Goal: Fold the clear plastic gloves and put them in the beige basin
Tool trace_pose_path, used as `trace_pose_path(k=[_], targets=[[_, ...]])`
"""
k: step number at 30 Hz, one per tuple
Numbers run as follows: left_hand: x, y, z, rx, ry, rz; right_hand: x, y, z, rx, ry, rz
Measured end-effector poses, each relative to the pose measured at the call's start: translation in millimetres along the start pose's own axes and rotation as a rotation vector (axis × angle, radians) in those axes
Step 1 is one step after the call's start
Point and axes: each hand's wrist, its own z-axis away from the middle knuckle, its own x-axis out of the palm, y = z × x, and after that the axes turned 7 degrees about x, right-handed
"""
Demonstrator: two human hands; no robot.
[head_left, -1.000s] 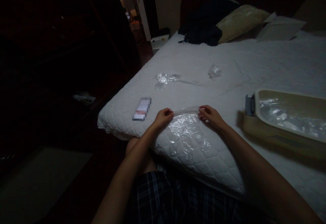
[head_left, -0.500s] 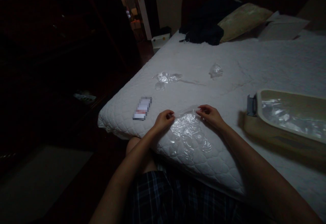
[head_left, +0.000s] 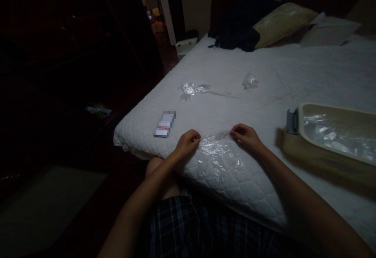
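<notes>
Head view: clear plastic film (head_left: 219, 156) pinched at its two far corners on the bed (head_left: 252, 197)

Left hand (head_left: 188, 141) has the far left corner between thumb and fingers; right hand (head_left: 246, 137) has the far right corner the same way. The film lies on the white quilting near the bed's edge, in front of the person's lap, far edge stretched between the two pinches, rest wrinkled. Can't tell whether it's a bag or a single sheet.

For a clean spread, judging from here:
- Pinch right at the corners, light grip. Thin film likely creases or tears if yanked.
- Pull the hands apart evenly; the right one sits slightly farther out, so level them before tensioning.
- Just enough tension to straighten the far edge, then smooth toward the lap. Wrinkles look worst mid-film.
- Quilting is bumpy and soft, so expect folds to spring back; go slow.
- Light's dim and the film is see-through: use the glints to find edges.

Nearby: tan tub (head_left: 308, 151) with more plastic (head_left: 326, 130) inside, right of the right hand, well apart. Pixelated flat item (head_left: 165, 125) lies left, beyond the left hand. Two crumpled pieces (head_left: 192, 89) lie farther up the bed; mind they don't get mixed in.
</notes>
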Motion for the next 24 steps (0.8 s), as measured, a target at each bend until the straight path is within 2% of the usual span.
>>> trace_pose_path(k=[7,12,15,20,24], targets=[[-6.2,2.4,15.2,0.256,-0.142,-0.232,-5.7,7.6,8.0,-0.135,0.001,0.148],[-3.7,-3.8,21.5,0.377,-0.188,-0.490,-13.3,9.7,10.6,-0.299,-0.018,0.349],[-3.2,-4.1,23.1,0.427,-0.253,-0.598,-15.7,6.1,13.2,-0.346,-0.018,0.448],[-2.9,4.2,22.9,0.465,-0.317,-0.707,-0.5,-25.0,21.3,-0.416,0.114,0.765],[-1.4,9.1,20.6,0.487,-0.316,-0.727,28.6,-64.8,25.0,-0.598,0.083,1.097]])
